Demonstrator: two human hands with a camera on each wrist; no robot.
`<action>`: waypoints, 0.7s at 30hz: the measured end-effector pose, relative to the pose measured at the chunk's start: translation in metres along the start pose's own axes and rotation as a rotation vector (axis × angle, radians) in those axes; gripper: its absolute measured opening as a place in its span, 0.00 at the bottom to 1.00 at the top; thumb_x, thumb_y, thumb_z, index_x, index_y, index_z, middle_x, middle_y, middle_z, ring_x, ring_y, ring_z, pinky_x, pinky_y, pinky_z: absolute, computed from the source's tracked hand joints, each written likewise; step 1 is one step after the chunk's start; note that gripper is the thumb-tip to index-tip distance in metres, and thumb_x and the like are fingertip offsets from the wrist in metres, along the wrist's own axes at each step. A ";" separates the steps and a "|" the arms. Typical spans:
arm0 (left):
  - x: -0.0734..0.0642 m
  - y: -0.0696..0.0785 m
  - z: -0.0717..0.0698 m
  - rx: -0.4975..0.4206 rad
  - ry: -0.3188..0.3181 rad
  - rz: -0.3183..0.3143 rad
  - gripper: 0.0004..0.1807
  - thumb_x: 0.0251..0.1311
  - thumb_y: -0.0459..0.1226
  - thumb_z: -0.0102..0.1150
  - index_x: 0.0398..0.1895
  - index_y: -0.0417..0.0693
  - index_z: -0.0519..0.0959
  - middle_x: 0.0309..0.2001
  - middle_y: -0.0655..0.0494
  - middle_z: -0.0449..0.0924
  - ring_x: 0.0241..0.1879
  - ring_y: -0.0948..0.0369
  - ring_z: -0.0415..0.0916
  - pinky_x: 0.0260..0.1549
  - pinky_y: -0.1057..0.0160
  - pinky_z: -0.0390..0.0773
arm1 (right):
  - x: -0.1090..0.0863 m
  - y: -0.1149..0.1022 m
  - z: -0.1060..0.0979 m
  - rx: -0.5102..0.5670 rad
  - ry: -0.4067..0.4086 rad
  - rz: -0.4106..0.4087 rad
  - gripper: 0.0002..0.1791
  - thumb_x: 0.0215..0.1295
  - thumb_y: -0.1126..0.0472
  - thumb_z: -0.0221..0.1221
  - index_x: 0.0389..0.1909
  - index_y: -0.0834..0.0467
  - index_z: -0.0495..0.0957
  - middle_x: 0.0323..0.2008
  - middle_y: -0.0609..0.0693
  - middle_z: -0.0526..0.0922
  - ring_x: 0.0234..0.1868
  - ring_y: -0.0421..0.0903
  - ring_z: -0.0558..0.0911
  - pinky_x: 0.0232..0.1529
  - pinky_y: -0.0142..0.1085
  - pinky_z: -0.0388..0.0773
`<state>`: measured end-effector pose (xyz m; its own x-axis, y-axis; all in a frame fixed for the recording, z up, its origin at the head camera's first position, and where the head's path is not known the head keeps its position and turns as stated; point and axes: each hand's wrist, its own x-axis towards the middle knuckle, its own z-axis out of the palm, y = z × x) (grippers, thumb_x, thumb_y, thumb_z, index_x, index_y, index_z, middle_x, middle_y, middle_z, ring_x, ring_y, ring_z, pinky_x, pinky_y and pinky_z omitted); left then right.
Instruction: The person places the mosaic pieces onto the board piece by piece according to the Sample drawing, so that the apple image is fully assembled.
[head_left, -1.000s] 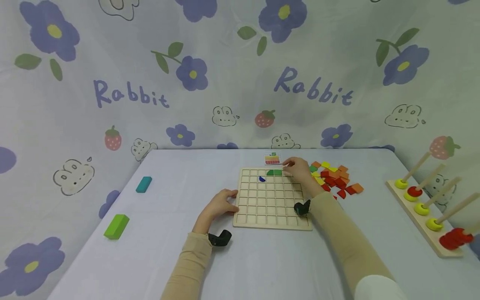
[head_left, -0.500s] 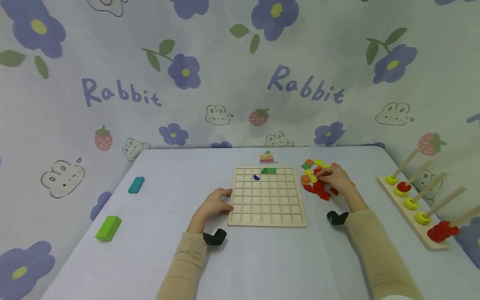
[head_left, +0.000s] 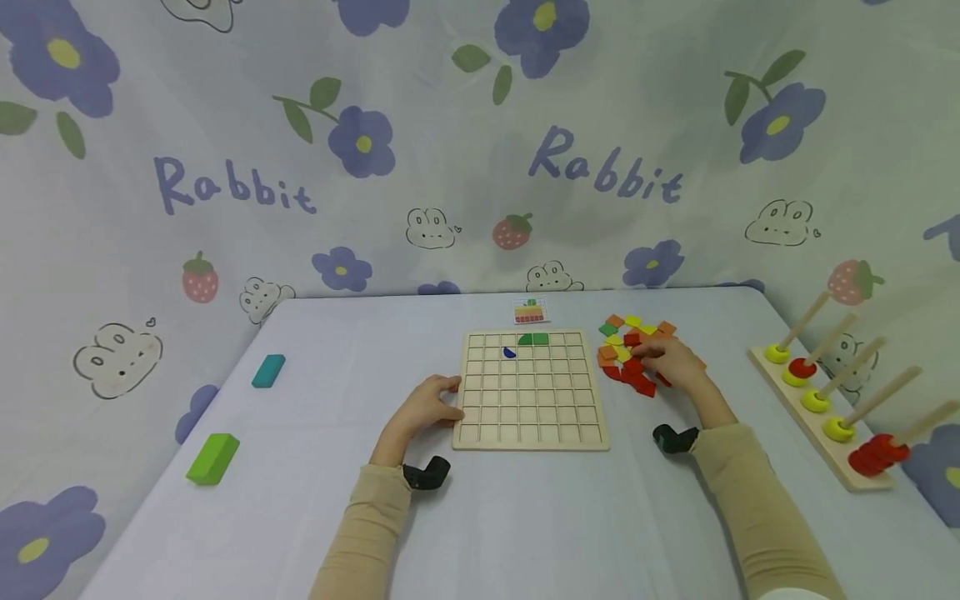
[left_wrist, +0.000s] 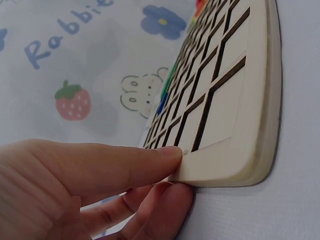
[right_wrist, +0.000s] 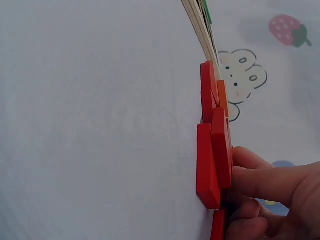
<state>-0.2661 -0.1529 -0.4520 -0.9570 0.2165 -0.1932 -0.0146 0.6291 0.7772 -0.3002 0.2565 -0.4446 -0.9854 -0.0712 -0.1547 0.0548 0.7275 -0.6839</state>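
Note:
A light wooden grid board [head_left: 531, 392] lies on the table, with two green pieces [head_left: 533, 339] and a small blue half-round piece [head_left: 509, 352] near its far edge. My left hand [head_left: 422, 407] holds the board's left edge; in the left wrist view one fingertip rests on the rim while other fingers bend against its side. My right hand [head_left: 672, 362] is at the pile of coloured pieces to the right of the board. Its fingers touch red pieces [right_wrist: 207, 160] in the right wrist view; whether they pinch one is hidden.
Behind the board lies a small picture card [head_left: 531, 311]. A bead-and-peg stand [head_left: 817, 417] stands at the right. On the left are a teal block [head_left: 268, 371] and a green block [head_left: 213, 459]. A patterned cloth [head_left: 420, 100] hangs behind the table.
My right hand has moved from the board's far right corner to the pile, where it stays with slight finger motion. The left hand keeps to the board's edge; the head view has shifted slightly.

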 end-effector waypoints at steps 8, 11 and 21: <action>0.000 0.000 0.000 -0.019 -0.001 -0.010 0.37 0.44 0.26 0.67 0.62 0.35 0.67 0.51 0.44 0.70 0.46 0.54 0.71 0.32 0.67 0.80 | -0.001 -0.002 0.001 -0.021 -0.030 0.000 0.19 0.60 0.61 0.59 0.52 0.63 0.75 0.43 0.60 0.72 0.42 0.54 0.68 0.37 0.37 0.69; 0.000 0.000 0.000 -0.008 -0.001 -0.005 0.37 0.44 0.27 0.68 0.62 0.35 0.67 0.51 0.45 0.71 0.47 0.54 0.70 0.33 0.66 0.80 | -0.001 -0.002 0.001 -0.017 -0.046 0.002 0.18 0.59 0.60 0.60 0.49 0.63 0.76 0.44 0.60 0.72 0.44 0.55 0.68 0.40 0.40 0.70; 0.000 -0.001 0.001 -0.044 -0.010 -0.010 0.37 0.44 0.25 0.67 0.62 0.34 0.66 0.52 0.43 0.69 0.39 0.57 0.73 0.30 0.67 0.80 | 0.000 -0.007 0.008 -0.094 -0.081 -0.065 0.20 0.53 0.57 0.66 0.45 0.63 0.77 0.46 0.63 0.74 0.47 0.57 0.70 0.49 0.51 0.70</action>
<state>-0.2660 -0.1530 -0.4530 -0.9538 0.2176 -0.2073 -0.0375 0.5982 0.8005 -0.2989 0.2464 -0.4455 -0.9699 -0.1720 -0.1721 -0.0273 0.7799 -0.6253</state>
